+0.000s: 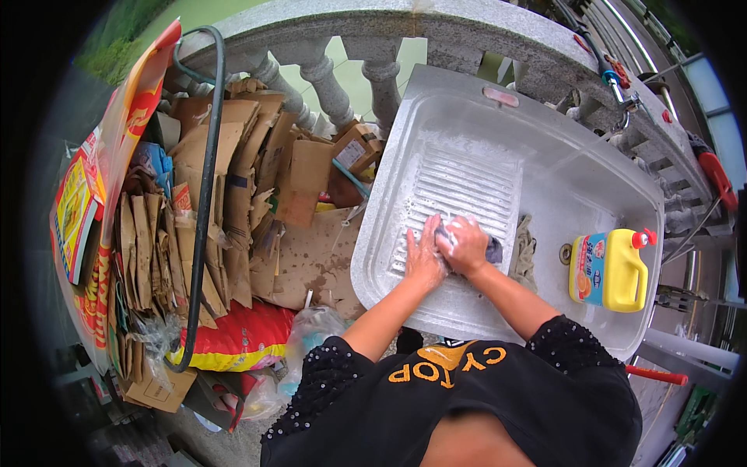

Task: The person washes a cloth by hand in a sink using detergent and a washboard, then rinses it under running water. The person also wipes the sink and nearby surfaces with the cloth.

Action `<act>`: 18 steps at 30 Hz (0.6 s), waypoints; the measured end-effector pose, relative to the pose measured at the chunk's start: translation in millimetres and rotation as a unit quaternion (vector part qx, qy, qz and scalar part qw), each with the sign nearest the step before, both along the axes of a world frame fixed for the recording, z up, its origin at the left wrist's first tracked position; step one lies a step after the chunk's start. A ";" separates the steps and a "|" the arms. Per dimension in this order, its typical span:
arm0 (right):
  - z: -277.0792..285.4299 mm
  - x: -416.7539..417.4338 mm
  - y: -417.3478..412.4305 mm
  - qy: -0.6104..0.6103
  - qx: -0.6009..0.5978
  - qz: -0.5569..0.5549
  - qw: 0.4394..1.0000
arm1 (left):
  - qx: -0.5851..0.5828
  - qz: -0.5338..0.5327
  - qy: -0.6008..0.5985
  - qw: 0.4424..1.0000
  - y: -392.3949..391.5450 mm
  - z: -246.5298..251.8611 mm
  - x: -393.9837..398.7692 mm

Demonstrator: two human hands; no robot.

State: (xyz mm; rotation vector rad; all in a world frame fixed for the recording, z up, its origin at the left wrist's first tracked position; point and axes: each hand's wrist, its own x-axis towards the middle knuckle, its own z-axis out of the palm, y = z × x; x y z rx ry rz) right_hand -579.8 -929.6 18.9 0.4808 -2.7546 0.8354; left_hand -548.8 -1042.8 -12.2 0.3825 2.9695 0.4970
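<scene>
Both my hands are on the ribbed washboard (467, 175) of a grey stone-like laundry sink (595, 137). My right hand (464, 245) is closed around a dark, soapy cloth (494, 250), part of which sticks out on the right of the hand. My left hand (425, 257) lies flat beside it, fingers stretched, against the cloth's left edge. White suds cover the fingers and the ribs. A wet olive-grey cloth (524, 251) lies in the basin right of the washboard. Beyond it, a yellow detergent jug (625, 271) with a red cap lies near the drain (565, 254).
Flattened cardboard (233, 169) is stacked left of the sink, with a black hose (207, 192) looping in front. A red and yellow sack (245, 338) lies below. A stone balustrade (350, 20) runs behind, and a metal tap (624, 105) stands at the upper right.
</scene>
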 end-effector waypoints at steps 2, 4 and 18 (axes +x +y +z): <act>0.6 -53.8 -8.5 -0.049 0.069 -0.041 0.996 | 0.031 -0.001 -0.052 0.998 1.7 22.0 -6.3; 5.6 -103.1 -12.3 -0.087 0.110 -0.064 0.988 | 0.045 0.001 0.021 0.999 2.4 19.0 -3.5; 6.2 -29.3 -16.4 -0.073 0.040 -0.033 0.996 | -0.036 -0.015 -0.058 0.998 -0.8 19.9 -5.0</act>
